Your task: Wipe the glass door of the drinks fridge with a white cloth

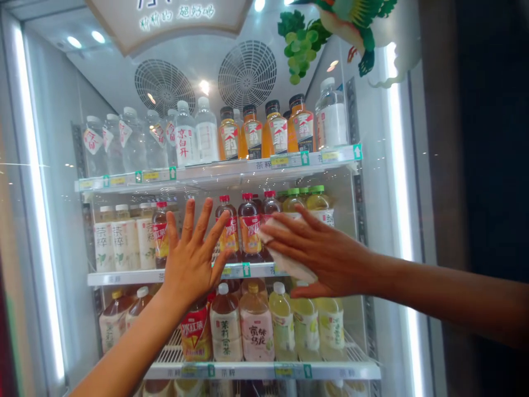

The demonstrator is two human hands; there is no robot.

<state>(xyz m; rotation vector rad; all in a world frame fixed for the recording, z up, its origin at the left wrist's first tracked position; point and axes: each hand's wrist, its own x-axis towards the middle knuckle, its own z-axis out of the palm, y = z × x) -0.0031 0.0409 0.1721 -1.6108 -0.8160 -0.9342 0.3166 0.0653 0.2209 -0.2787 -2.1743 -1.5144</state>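
A glass cooler door [372, 198] stands upright in front of me, with rows of drinks behind it. My left hand [194, 256] rests flat on or very near the glass, its fingers spread and holding nothing. To its right, my right hand [316, 251] presses a white cloth or tissue [289, 259] against the door, palm toward the glass. Part of the cloth is covered by the fingers. Behind the hands, red-capped tea bottles [250, 226] sit on the middle shelf.
Clear water bottles [132, 140] and orange bottles with black caps [275, 127] fill the top shelf. Larger bottles [256, 325] stand on the lower shelf. A bird-and-grape decoration [306, 44] and a white sign [173, 22] are at the top. Bright light strips [35, 198] run down both sides.
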